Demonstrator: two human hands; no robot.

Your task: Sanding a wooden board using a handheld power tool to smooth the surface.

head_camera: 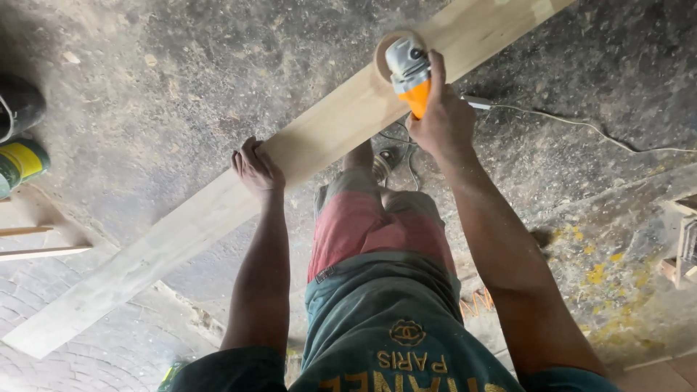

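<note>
A long pale wooden plank [218,203] runs slantwise across the view, from the lower left corner up to the top right, over a dusty, sawdust-strewn floor [181,87]. The person's left hand [255,168] is clenched over the near edge of the plank about midway along it, fingers curled on top and the thumb below the edge. The right hand [443,120] grips the orange body of a power sander [408,69] — its grey head sits on the plank's upper face, with a round sanding disc [383,54] pressed flat to the wood near the far edge. A white cable [581,123] trails from the tool's rear end off to the right across the floor. Below the plank the person's red shorts [363,225] and a green shirt [385,327] show, with one sandalled foot [383,161] on the ground just under the board. At the left edge lie a yellow and green can [20,165] and two thin wooden sticks [40,250] — well apart from both hands
</note>
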